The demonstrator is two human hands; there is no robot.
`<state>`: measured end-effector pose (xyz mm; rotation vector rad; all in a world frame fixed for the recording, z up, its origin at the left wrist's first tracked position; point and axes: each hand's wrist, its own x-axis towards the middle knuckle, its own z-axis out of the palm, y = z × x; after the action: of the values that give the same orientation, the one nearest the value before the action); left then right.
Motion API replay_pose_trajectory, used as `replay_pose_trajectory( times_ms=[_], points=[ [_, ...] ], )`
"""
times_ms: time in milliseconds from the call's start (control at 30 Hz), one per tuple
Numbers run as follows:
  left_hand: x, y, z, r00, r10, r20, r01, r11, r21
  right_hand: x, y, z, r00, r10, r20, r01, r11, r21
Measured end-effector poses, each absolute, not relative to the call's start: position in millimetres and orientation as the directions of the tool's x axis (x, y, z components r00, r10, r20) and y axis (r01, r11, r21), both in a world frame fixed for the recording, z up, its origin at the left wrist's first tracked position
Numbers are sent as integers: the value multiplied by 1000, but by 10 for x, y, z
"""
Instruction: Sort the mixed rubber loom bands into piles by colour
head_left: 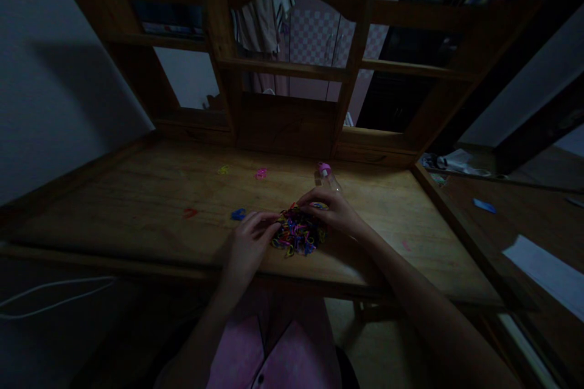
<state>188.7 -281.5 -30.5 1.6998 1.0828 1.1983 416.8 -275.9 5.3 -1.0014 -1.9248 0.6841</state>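
A heap of small colourful rubber bands lies near the front edge of a wooden desk. My left hand rests at the heap's left side, fingers curled and pinching into the bands. My right hand sits at the heap's upper right, fingers bent down onto the bands. What each hand pinches is too small and dark to name. Small sorted piles lie apart on the desk: blue, red, yellow and pink.
A small clear bottle with a pink cap stands just behind my right hand. A wooden hutch with shelves rises at the desk's back. A white cable hangs at lower left. Papers lie on the surface to the right.
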Motion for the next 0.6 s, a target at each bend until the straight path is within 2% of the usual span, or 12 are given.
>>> replay_pose_trajectory(
  times_ms=[300, 600],
  points=[
    [1885, -2796, -331, 206, 934, 291, 192, -330, 924, 4162, -2814, 54, -405, 833, 378, 525, 550, -650],
    [1885, -2806, -311, 210, 932, 296, 184, -335, 924, 4157, -2742, -26, -425, 807, 411, 505, 588, -632]
  ],
)
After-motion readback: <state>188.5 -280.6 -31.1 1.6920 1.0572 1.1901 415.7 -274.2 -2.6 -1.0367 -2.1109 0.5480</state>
